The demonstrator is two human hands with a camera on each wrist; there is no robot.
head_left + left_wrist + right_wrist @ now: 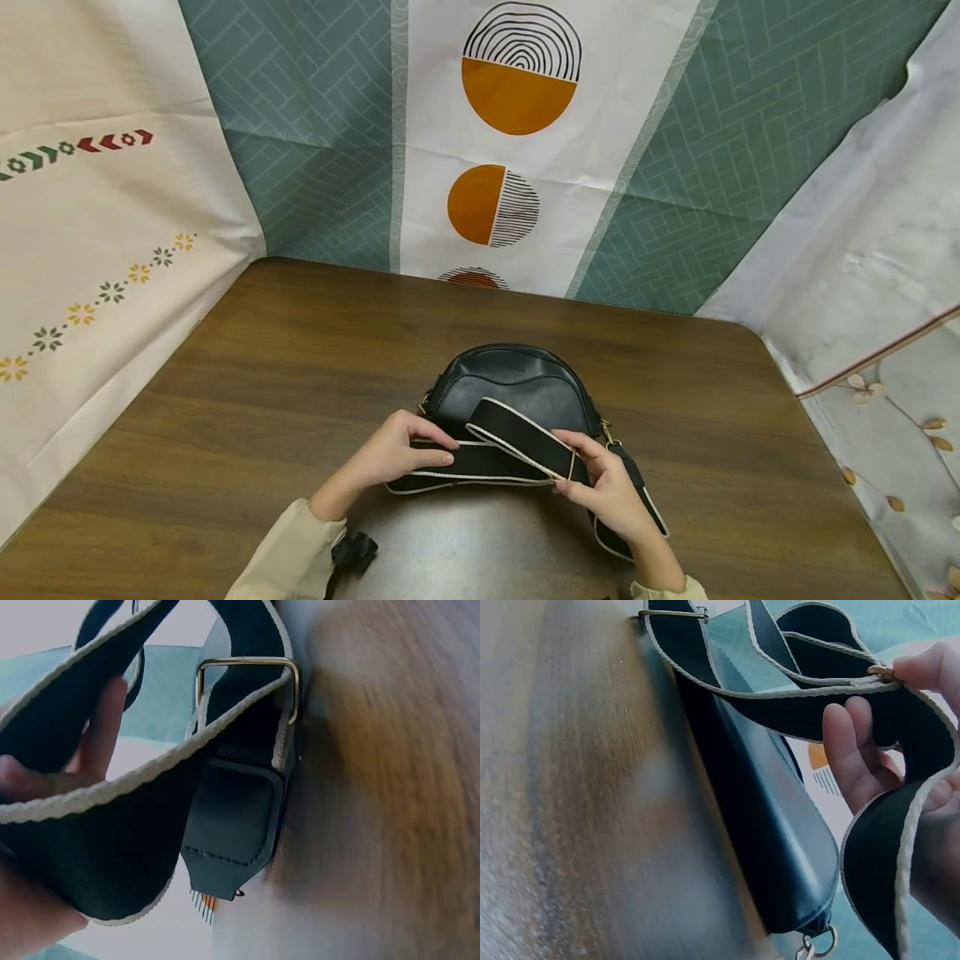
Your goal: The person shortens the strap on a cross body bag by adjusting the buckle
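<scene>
A black half-moon shoulder bag [517, 387] of smooth leather lies on the table with its curved top toward the back. Its wide black strap [480, 463] with white edging is folded in front of it. My left hand [393, 458] holds the strap's left part, thumb and fingers about the band; in the left wrist view a loop of strap [112, 855] covers part of this hand. With thumb and fingers my right hand [607, 483] pinches the strap at a thin gold slider [881, 672]. A rectangular gold buckle [247, 660] hangs on the strap near a leather tab [229, 814].
The brown wooden table [247, 400] reaches back to a green and white curtain [315, 150]. Pale patterned cloths hang at left and right. A gold clasp [606, 431] joins the strap to the bag's right side. A black band [354, 552] sits at the left sleeve.
</scene>
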